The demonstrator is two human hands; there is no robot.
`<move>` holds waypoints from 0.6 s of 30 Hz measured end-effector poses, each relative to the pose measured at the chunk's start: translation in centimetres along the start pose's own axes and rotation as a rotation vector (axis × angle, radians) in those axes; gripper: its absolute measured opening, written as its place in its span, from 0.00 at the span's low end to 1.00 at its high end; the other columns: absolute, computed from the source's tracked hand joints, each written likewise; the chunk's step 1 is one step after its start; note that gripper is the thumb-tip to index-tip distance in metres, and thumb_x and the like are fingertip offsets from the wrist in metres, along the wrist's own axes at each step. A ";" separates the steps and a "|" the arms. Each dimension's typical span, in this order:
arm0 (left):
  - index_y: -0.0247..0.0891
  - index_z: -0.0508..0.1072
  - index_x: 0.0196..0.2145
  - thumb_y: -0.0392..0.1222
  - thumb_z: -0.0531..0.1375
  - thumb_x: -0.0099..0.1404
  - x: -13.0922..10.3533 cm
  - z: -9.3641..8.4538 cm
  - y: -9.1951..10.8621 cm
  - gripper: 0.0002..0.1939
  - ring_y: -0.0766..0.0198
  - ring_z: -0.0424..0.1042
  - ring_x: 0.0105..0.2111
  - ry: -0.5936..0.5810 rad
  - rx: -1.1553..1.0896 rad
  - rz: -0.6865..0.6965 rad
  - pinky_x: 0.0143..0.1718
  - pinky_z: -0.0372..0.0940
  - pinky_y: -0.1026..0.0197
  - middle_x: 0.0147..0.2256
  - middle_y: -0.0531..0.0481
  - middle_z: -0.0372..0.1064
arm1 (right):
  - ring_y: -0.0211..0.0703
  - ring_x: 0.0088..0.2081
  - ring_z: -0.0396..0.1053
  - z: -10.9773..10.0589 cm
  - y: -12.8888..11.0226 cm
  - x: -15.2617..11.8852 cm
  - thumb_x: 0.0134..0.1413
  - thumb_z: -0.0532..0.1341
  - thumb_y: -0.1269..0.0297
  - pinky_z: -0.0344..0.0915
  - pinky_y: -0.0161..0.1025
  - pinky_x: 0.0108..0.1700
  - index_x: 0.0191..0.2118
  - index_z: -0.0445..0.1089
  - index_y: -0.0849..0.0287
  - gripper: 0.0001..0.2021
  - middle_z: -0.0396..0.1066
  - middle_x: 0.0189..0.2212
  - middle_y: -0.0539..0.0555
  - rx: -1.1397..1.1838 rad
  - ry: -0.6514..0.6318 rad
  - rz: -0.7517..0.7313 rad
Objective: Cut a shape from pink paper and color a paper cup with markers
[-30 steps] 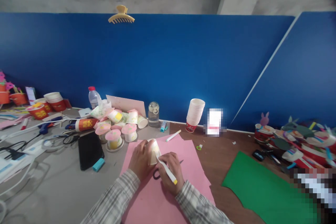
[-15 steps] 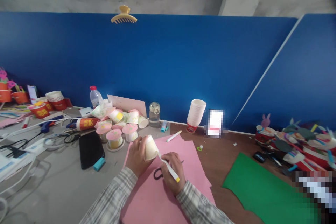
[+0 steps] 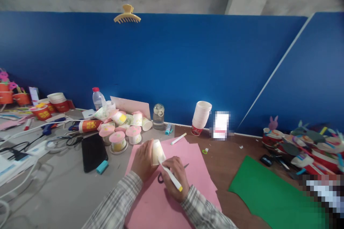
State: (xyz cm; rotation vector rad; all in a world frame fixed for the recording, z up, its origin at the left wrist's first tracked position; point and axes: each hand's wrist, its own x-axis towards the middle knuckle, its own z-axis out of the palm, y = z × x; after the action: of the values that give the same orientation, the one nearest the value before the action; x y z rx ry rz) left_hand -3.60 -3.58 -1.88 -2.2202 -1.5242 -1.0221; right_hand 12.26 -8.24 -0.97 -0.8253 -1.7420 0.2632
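Observation:
My left hand [image 3: 143,160] is closed around a white paper cup [image 3: 157,152], tilted above the pink paper [image 3: 193,179]. Pale yellow marks show on the cup's side. In my right hand [image 3: 176,177] is a white marker [image 3: 172,176] with a yellow end, and its tip meets the cup's wall. Scissors [image 3: 160,178] lie on the pink paper, partly hidden under my right hand. Beyond my hands, another white marker [image 3: 178,139] rests near the paper's far edge.
Several decorated paper cups [image 3: 118,141] cluster at the left, beside a black phone [image 3: 94,153] and a glass jar [image 3: 158,117]. A stack of paper cups [image 3: 201,116] stands by the blue partition. Green paper [image 3: 271,193] and finished crafts [image 3: 303,146] lie right.
The cup has shifted slightly right and turned in my left hand. My right hand and the marker have moved a little, the marker still against the cup.

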 end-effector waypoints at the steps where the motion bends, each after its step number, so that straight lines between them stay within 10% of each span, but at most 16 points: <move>1: 0.35 0.49 0.55 0.47 0.58 0.46 0.0 0.0 0.1 0.40 0.47 0.63 0.46 0.004 0.007 0.014 0.42 0.62 0.49 0.45 0.38 0.64 | 0.44 0.28 0.68 0.0 0.0 0.0 0.47 0.60 0.70 0.64 0.44 0.36 0.34 0.68 0.53 0.06 0.72 0.26 0.48 -0.004 -0.006 -0.005; 18: 0.40 0.59 0.50 0.50 0.59 0.46 0.1 0.1 0.9 0.33 0.49 0.66 0.41 -0.120 0.061 -0.014 0.38 0.64 0.50 0.44 0.40 0.65 | 0.44 0.30 0.68 0.5 0.5 0.0 0.49 0.58 0.68 0.64 0.42 0.37 0.33 0.67 0.53 0.04 0.72 0.26 0.48 -0.066 0.015 0.014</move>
State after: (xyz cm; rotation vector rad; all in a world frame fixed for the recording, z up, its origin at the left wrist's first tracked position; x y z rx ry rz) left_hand -2.77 -3.80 -1.70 -2.2687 -1.6007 -0.8481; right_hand 11.99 -7.76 -1.41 -0.8847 -1.7396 0.2095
